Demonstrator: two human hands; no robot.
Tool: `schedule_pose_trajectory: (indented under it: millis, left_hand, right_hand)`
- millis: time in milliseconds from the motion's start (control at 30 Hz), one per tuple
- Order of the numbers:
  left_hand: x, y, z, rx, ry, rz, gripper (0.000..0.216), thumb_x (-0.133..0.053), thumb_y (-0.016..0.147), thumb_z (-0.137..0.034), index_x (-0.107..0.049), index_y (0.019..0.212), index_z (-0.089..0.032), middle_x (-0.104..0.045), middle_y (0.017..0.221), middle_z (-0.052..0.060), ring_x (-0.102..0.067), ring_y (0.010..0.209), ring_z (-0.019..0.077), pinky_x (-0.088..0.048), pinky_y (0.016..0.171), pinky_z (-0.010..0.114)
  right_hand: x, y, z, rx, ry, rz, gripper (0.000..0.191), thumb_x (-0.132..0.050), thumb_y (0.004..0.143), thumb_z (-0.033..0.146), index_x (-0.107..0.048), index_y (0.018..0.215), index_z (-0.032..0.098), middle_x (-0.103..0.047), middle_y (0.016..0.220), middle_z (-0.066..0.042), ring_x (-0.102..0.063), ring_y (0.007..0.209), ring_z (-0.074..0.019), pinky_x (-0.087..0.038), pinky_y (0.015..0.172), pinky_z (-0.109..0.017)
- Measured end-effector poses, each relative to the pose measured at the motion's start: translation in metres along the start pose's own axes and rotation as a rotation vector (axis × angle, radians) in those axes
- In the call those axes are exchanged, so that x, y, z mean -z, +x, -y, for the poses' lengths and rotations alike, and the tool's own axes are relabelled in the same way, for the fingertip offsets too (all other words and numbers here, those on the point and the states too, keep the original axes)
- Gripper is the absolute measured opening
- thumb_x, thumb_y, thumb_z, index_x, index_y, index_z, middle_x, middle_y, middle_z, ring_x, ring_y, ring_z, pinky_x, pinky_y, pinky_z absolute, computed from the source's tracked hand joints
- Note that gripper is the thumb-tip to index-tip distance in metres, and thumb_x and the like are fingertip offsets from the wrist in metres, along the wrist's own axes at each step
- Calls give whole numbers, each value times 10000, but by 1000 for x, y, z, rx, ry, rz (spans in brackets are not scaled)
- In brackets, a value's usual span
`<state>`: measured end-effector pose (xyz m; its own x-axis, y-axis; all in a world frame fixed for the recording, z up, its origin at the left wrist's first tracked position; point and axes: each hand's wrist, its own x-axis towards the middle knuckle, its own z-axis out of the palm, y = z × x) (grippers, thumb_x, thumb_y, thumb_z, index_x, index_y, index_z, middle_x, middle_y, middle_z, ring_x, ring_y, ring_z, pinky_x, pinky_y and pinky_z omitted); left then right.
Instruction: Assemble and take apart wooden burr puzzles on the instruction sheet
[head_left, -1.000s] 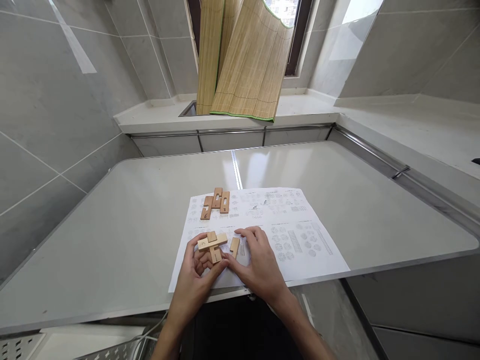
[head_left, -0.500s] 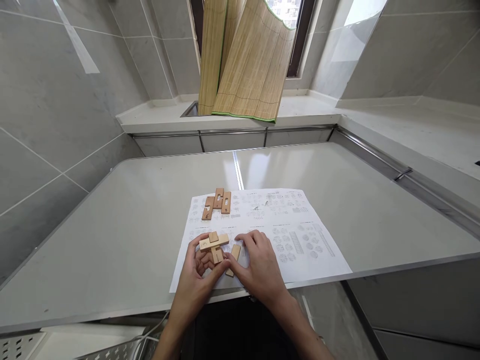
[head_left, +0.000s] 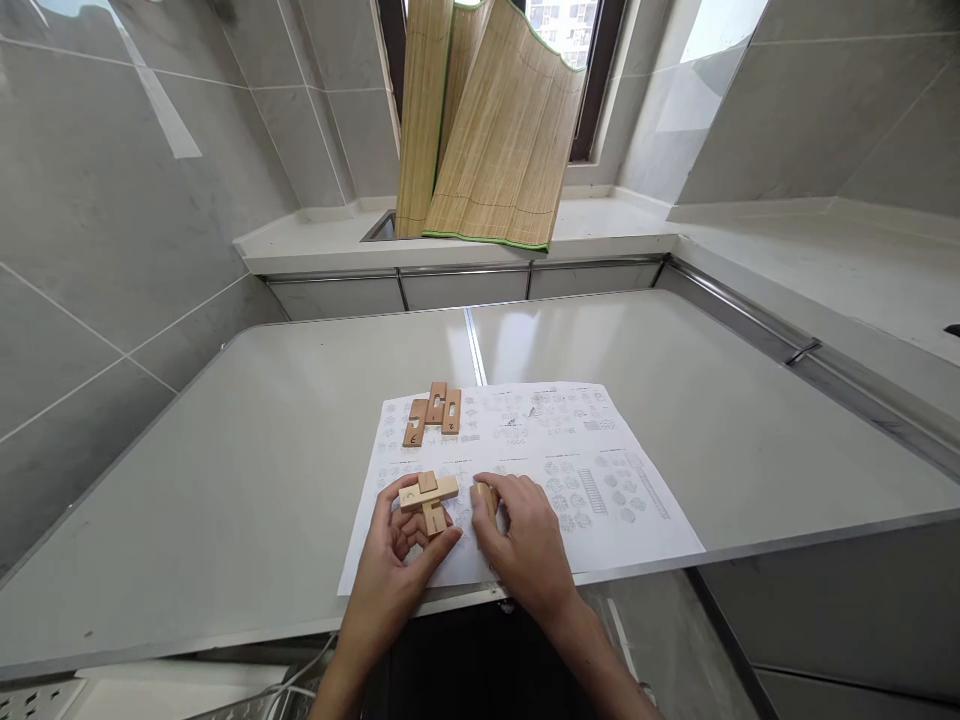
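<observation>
My left hand [head_left: 401,555] is closed around a cross of interlocked wooden puzzle pieces [head_left: 429,493], a pale bar lying across a darker upright one. A small mark shows on the lower end of the upright piece. To the right, my right hand [head_left: 521,530] pinches a loose wooden puzzle piece [head_left: 484,497] between thumb and fingers, just above the paper; the fingers hide part of it. Beyond my hands, brown notched wooden pieces [head_left: 433,410] with black numerals lie side by side on the printed sheet [head_left: 525,445].
The sheet lies on a white table [head_left: 247,480] with a metal seam [head_left: 475,345]. Behind the table runs a white ledge [head_left: 600,240] with a bamboo mat [head_left: 502,140] standing by the window. Tiled walls [head_left: 112,200] rise on both sides. A white cable [head_left: 300,665] hangs below the front edge.
My right hand has picked up the loose wooden piece that lay on the paper and moved slightly away from my left hand. The left hand still holds the cross.
</observation>
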<state>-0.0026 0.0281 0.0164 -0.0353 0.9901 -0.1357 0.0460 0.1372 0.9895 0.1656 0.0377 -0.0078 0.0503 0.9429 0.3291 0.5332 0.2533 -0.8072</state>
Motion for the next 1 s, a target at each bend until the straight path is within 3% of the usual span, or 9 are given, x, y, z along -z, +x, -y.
schedule_pose_trajectory:
  millis: [100,200,367,567,700,800,1000]
  left_hand:
    - [1,-1,-1,6,22,3,784,-872,765,-489,-450,1375,-238,-761,1050,77,-756,1003,260,-588,971,419]
    - [3,0,-2,8,34,32,780,-871,773,-482,-443,1377,-237,-761,1046,74,-757,998,254,-589,977,418]
    - [2,1,1,-13,75,19,766,-879,767,-465,-453,1368,-254,-752,1187,100,-749,1073,265,-604,950,391]
    - [-1,0,7,-121,258,-30,735,-864,791,-454,-484,1396,-280,-733,1124,57,-726,1060,265,-589,850,341]
    - [-2,-2,7,-211,350,-49,675,-863,790,-446,-544,1363,-286,-709,980,11,-703,841,211,-563,755,304]
    - [-2,-3,7,-258,418,-63,639,-850,805,-444,-561,1353,-289,-640,819,-42,-597,665,153,-534,709,280]
    - [0,-3,11,-335,520,-38,581,-819,839,-445,-556,1336,-300,-560,755,-72,-537,639,137,-514,680,256]
  right_hand:
    - [5,2,2,-59,134,-11,281,-479,1070,301,-680,1246,217,-737,1062,-95,-660,959,-256,-521,828,-393]
    - [9,3,3,-79,211,-2,285,-466,1080,352,-684,1198,213,-728,1028,-88,-657,871,-231,-533,753,-361]
    - [8,1,4,-106,309,10,212,-564,1041,362,-647,1152,201,-722,914,-56,-664,759,-196,-548,693,-318]
    - [6,-2,3,-78,383,19,138,-669,996,342,-642,1053,219,-749,921,-49,-723,828,-206,-588,745,-313]
    - [8,-3,3,-91,437,32,124,-715,972,323,-654,1018,225,-756,912,-39,-735,831,-203,-598,750,-305]
    - [9,-3,4,-67,436,33,103,-730,961,296,-665,999,226,-745,893,-28,-724,812,-192,-595,736,-291]
    - [8,-3,4,-21,408,6,94,-742,958,274,-679,1007,223,-743,895,-26,-714,800,-189,-591,730,-285]
